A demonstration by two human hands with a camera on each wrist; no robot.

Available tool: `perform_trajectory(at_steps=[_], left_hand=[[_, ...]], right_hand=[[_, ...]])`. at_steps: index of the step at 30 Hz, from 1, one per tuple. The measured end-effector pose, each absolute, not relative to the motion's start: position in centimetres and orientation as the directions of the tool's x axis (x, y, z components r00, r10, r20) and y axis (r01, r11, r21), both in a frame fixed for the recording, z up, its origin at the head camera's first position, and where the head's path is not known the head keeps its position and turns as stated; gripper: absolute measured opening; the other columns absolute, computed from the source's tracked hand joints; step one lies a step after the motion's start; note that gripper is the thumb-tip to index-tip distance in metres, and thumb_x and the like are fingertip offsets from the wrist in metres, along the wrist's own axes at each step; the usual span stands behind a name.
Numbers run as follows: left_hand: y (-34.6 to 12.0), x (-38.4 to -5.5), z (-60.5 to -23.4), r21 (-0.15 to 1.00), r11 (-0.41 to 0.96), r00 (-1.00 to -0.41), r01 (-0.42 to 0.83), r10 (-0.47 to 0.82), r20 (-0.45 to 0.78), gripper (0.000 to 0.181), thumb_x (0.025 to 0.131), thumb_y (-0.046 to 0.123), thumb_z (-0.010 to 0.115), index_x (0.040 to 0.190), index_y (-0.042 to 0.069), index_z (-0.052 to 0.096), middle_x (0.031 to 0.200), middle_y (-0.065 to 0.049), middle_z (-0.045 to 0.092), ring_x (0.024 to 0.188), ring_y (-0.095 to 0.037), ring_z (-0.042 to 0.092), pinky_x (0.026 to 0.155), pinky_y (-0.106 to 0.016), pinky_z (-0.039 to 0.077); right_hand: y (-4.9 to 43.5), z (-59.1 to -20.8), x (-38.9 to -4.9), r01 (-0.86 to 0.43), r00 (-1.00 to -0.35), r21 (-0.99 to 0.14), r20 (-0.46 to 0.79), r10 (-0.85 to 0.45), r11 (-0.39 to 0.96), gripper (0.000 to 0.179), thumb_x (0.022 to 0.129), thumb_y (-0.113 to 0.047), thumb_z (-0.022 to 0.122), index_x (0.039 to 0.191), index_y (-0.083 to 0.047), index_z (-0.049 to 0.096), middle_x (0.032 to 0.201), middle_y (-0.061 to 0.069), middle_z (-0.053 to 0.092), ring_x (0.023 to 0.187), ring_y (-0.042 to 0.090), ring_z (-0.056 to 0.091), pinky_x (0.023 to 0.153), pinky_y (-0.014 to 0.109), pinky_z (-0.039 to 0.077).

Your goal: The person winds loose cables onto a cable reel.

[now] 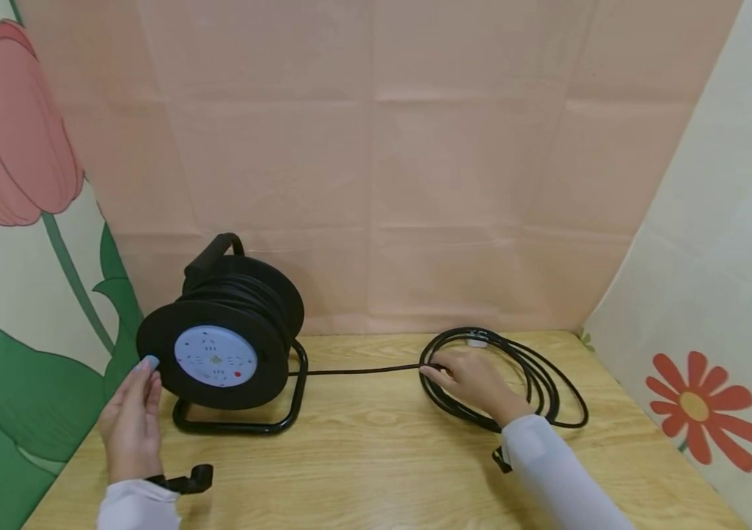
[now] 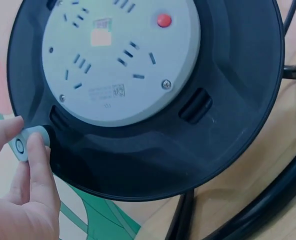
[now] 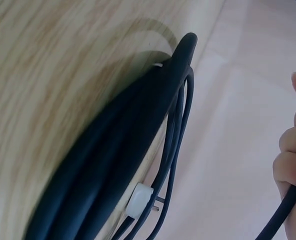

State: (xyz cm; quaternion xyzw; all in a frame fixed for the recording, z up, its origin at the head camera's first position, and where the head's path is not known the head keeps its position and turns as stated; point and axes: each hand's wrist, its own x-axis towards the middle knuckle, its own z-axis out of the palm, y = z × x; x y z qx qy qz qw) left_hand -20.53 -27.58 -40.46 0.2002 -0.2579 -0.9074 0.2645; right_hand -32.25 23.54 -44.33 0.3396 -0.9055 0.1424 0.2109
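Here, the cable reel (image 1: 223,331) stands upright on its tubular frame (image 1: 236,428), just right of your left grip (image 1: 133,423), which pinches the pale crank knob (image 1: 150,361) near the edge of the front flange (image 2: 138,160). The step in hand appears to be turning the reel while tending its cable (image 1: 362,370). To do it well, pinch the knob lightly enough that it can swivel, turn evenly, and keep the cable under mild tension so that it settles in regular rows. The cable runs nearly straight from the reel to your right grip (image 1: 471,379), which is curled around it. Relative to that grip, the reel lies well to the left; the loose coil (image 1: 553,401) spreads below and to the right, with the white plug (image 3: 139,201) just beyond. Feed the coil gradually, since the plug could snag. Beneath both grips is the tabletop (image 1: 362,456); behind hangs a pink backdrop (image 1: 369,162).
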Motion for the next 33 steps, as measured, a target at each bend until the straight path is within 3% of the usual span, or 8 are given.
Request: perform_trajectory(at_steps=[5, 9, 13, 18, 21, 25, 29, 33], left_hand=[[-27.4, -20.3, -39.9, 0.597, -0.694, -0.778, 0.403, -0.603, -0.176, 0.022, 0.084, -0.002, 0.078, 0.106, 0.000, 0.075, 0.106, -0.006, 0.070, 0.090, -0.012, 0.067, 0.081, -0.018, 0.054], [-27.1, -20.2, -39.5, 0.633, -0.646, -0.758, 0.425, -0.637, -0.141, 0.028, 0.083, -0.001, 0.080, 0.110, 0.001, 0.074, 0.109, -0.006, 0.067, 0.090, -0.013, 0.068, 0.081, -0.018, 0.055], [-26.8, -20.2, -39.2, 0.635, -0.625, -0.740, 0.454, -0.661, -0.122, 0.029, 0.082, -0.002, 0.080, 0.110, 0.000, 0.074, 0.109, -0.008, 0.066, 0.086, -0.013, 0.069, 0.079, -0.019, 0.055], [-26.7, -20.2, -39.1, 0.636, -0.607, -0.731, 0.477, -0.675, -0.097, 0.030, 0.082, -0.003, 0.080, 0.112, -0.001, 0.073, 0.109, -0.009, 0.066, 0.086, -0.013, 0.069, 0.079, -0.019, 0.055], [-26.6, -20.2, -38.9, 0.643, -0.597, -0.729, 0.481, -0.679, -0.085, 0.032, 0.082, -0.002, 0.080, 0.114, 0.000, 0.073, 0.110, -0.009, 0.067, 0.086, -0.013, 0.069, 0.079, -0.019, 0.055], [-26.4, -20.2, -38.7, 0.641, -0.584, -0.720, 0.499, -0.691, -0.069, 0.035, 0.081, -0.001, 0.081, 0.115, -0.001, 0.073, 0.111, -0.009, 0.066, 0.086, -0.013, 0.069, 0.079, -0.019, 0.055], [-26.3, -20.2, -38.4, 0.633, -0.562, -0.696, 0.532, -0.716, -0.050, 0.034, 0.080, -0.003, 0.081, 0.113, -0.002, 0.073, 0.107, -0.010, 0.067, 0.082, -0.012, 0.069, 0.076, -0.019, 0.056], [-26.1, -20.4, -38.1, 0.639, -0.545, -0.687, 0.543, -0.726, -0.035, 0.032, 0.080, -0.004, 0.081, 0.112, -0.002, 0.073, 0.105, -0.010, 0.066, 0.080, -0.012, 0.068, 0.075, -0.019, 0.056]], right_hand=[[23.4, -44.5, -32.2, -0.668, -0.699, -0.143, 0.457, -0.550, 0.730, 0.008, 0.097, -0.036, 0.068, 0.094, -0.029, 0.067, 0.085, -0.015, 0.066, 0.065, -0.003, 0.053, 0.062, 0.029, 0.051], [23.3, -44.3, -32.2, -0.691, -0.679, -0.128, 0.452, -0.579, 0.711, 0.008, 0.097, -0.036, 0.068, 0.093, -0.029, 0.066, 0.084, -0.015, 0.066, 0.067, -0.002, 0.055, 0.064, 0.030, 0.052], [22.9, -43.7, -32.4, -0.729, -0.619, -0.048, 0.472, -0.628, 0.683, 0.014, 0.098, -0.039, 0.066, 0.090, -0.028, 0.065, 0.081, -0.015, 0.064, 0.066, 0.000, 0.057, 0.061, 0.029, 0.052], [22.4, -42.8, -32.5, -0.762, -0.517, 0.084, 0.518, -0.681, 0.642, 0.019, 0.093, -0.035, 0.072, 0.083, -0.024, 0.062, 0.064, -0.015, 0.054, 0.049, -0.002, 0.042, 0.046, 0.021, 0.041], [22.0, -42.1, -32.5, -0.760, -0.500, 0.113, 0.528, -0.686, 0.640, 0.020, 0.091, -0.033, 0.076, 0.082, -0.022, 0.062, 0.062, -0.014, 0.053, 0.046, -0.003, 0.036, 0.043, 0.019, 0.035], [22.1, -41.6, -32.4, -0.733, -0.549, 0.094, 0.503, -0.667, 0.674, 0.019, 0.092, -0.037, 0.073, 0.084, -0.022, 0.064, 0.064, -0.013, 0.057, 0.048, -0.003, 0.042, 0.046, 0.022, 0.042], [22.9, -41.6, -32.0, -0.696, -0.651, 0.001, 0.419, -0.632, 0.718, 0.023, 0.097, -0.047, 0.063, 0.090, -0.025, 0.067, 0.074, -0.015, 0.062, 0.057, -0.003, 0.052, 0.058, 0.028, 0.052], [23.6, -41.9, -31.7, -0.653, -0.720, -0.064, 0.364, -0.592, 0.755, 0.025, 0.100, -0.050, 0.058, 0.094, -0.027, 0.065, 0.079, -0.016, 0.063, 0.062, -0.003, 0.054, 0.062, 0.029, 0.052]])
